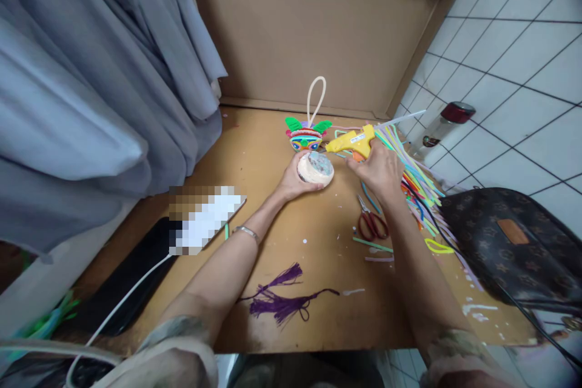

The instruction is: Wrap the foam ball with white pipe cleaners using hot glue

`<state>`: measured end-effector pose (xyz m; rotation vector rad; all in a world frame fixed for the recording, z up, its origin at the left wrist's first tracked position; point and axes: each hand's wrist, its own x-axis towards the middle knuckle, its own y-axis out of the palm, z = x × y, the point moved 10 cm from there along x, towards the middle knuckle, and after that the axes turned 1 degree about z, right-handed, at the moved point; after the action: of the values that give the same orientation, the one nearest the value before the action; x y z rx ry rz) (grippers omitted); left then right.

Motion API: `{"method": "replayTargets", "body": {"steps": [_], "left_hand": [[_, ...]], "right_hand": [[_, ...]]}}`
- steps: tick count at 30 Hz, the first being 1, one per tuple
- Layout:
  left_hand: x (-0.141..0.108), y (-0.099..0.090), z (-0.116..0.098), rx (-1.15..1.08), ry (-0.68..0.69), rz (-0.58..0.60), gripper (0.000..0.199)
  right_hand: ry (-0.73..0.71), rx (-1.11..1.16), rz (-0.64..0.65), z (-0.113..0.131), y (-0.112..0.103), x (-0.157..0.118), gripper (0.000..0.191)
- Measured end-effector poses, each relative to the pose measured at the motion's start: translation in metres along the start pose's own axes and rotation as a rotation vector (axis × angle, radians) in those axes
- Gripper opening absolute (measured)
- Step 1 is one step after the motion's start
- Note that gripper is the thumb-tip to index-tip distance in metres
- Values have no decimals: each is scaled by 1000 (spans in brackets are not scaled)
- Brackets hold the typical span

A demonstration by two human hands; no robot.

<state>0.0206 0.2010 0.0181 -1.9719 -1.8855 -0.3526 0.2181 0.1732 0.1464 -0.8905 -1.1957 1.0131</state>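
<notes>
My left hand (292, 180) is closed around a round, whitish object (315, 171) with a flat grey-blue top, and I cannot make out its exact kind. In my right hand (381, 171) is a yellow hot glue gun (354, 142) with an orange trigger and a clear glue stick poking out its back. Its nozzle points left, just above and apart from the round object. Right behind the round object sits a colourful animal-head ornament (306, 136) with green ears and a white hanging loop (317, 100). Red-handled scissors (371, 224) lie below my right hand.
Purple tassels (282, 303) lie near the front edge. Coloured pipe cleaners (421, 179) heap at right, beside a brown patterned bag (522, 248) and a clear bottle (443, 130). At left are a white device (209, 224) on a cable and a grey curtain (113, 73). Cardboard (313, 30) stands behind.
</notes>
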Motion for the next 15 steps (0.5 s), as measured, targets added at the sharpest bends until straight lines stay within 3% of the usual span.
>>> {"method": "replayTargets", "body": {"steps": [7,15], "left_hand": [[0,-2,4,23,-6,-12,105],[1,1,-1,22,3,9,102]], "right_hand": [[-54,-88,17,16,-1,8,47],[-86,-116,36,18,8,6,48]]}}
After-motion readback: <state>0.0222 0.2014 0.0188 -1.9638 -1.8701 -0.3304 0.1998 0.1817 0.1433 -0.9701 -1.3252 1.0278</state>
